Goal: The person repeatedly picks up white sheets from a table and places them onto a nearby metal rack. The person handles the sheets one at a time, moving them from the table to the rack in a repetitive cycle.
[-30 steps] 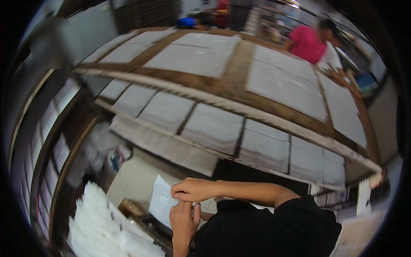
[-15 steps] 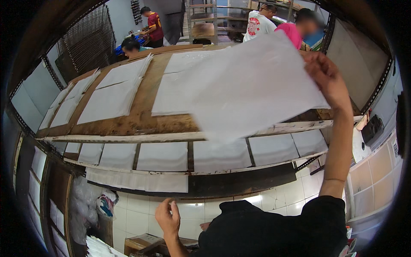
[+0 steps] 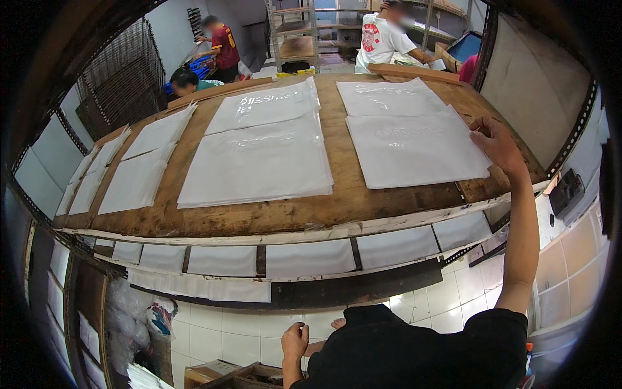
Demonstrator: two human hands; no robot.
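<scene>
Spanning the view from 9 to 3 o'clock: one wooden table (image 3: 285, 211), stained, bare strips between columns of piles. Below, across 6 o'clock: one lower shelf (image 3: 261, 259) with a row of white sheets (image 3: 310, 255); under it, one dark board (image 3: 350, 285).

Middle piles (image 3: 259, 165): two, glossy white, at 10 and 11 o'clock, one beyond the other. Right piles (image 3: 418, 155): two, likewise white, at 2 and 1 o'clock. Left piles (image 3: 136, 185): smaller in view, toward 9 o'clock, some edges fanned. White bundle (image 3: 146, 377): between 7 and 8 o'clock, cut off by the lower rim.

Right hand (image 3: 497, 148): between 2 and 3 o'clock, at the outer edge of the nearer right pile; grip uncertain, cannot tell whether pinching or merely touching. Left hand (image 3: 295, 340): at 6 o'clock, fingers curled in, nothing visible in grip.

Progress, by judgement: columns set out across the table, top sheet at 2 o'clock lying flat, right hand not yet clear of it; amount left over not countable.
</scene>
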